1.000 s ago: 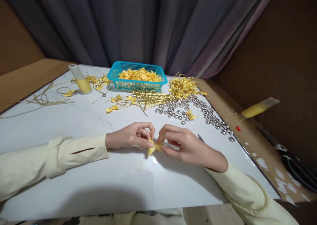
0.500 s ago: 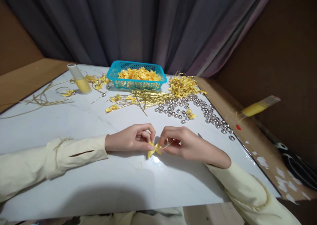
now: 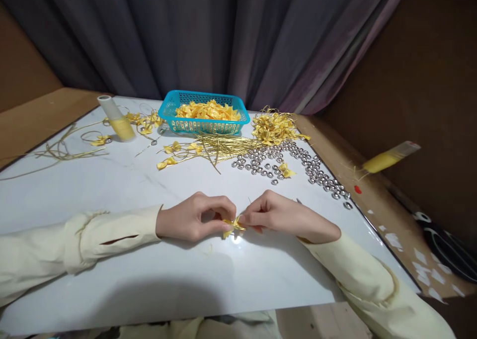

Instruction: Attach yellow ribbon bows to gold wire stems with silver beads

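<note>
Left hand (image 3: pixel 196 218) and right hand (image 3: pixel 278 214), fingertips pinched, hold a small yellow fabric bow (image 3: pixel 226 234) over white tabletop (image 3: pixel 145 274); looks half-tied. Yellow pieces (image 3: pixel 206 110) in blue plastic basket (image 3: pixel 203 124) seem left; tangled golden pile (image 3: pixel 275 128) looks done.

Bow (image 3: pixel 235 224) partly hidden; scissors (image 3: pixel 434 238) cropped (right)

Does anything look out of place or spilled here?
A lone yellow bow lies among the silver beads, apart from the bow pile; white scraps litter the brown surface at right.
</note>
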Action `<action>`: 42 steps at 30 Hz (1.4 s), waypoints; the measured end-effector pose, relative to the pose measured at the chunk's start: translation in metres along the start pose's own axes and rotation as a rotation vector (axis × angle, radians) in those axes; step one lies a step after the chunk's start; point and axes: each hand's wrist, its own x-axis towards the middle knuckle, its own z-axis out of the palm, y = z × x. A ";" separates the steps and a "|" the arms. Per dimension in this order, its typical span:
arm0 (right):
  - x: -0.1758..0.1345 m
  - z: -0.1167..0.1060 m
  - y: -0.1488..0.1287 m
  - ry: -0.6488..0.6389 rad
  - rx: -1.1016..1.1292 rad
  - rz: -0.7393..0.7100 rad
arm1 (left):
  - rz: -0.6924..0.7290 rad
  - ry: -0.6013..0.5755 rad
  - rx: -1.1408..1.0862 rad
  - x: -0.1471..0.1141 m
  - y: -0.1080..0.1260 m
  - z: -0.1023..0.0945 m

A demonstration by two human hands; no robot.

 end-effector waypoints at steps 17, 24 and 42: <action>0.004 -0.007 0.004 -0.087 0.236 0.094 | 0.153 0.045 0.288 -0.001 0.003 0.001; 0.003 -0.009 0.002 -0.059 0.234 0.102 | 0.098 0.098 0.314 0.000 0.007 0.001; 0.002 -0.011 0.002 -0.036 0.215 0.084 | 0.037 0.148 0.254 -0.001 0.006 0.002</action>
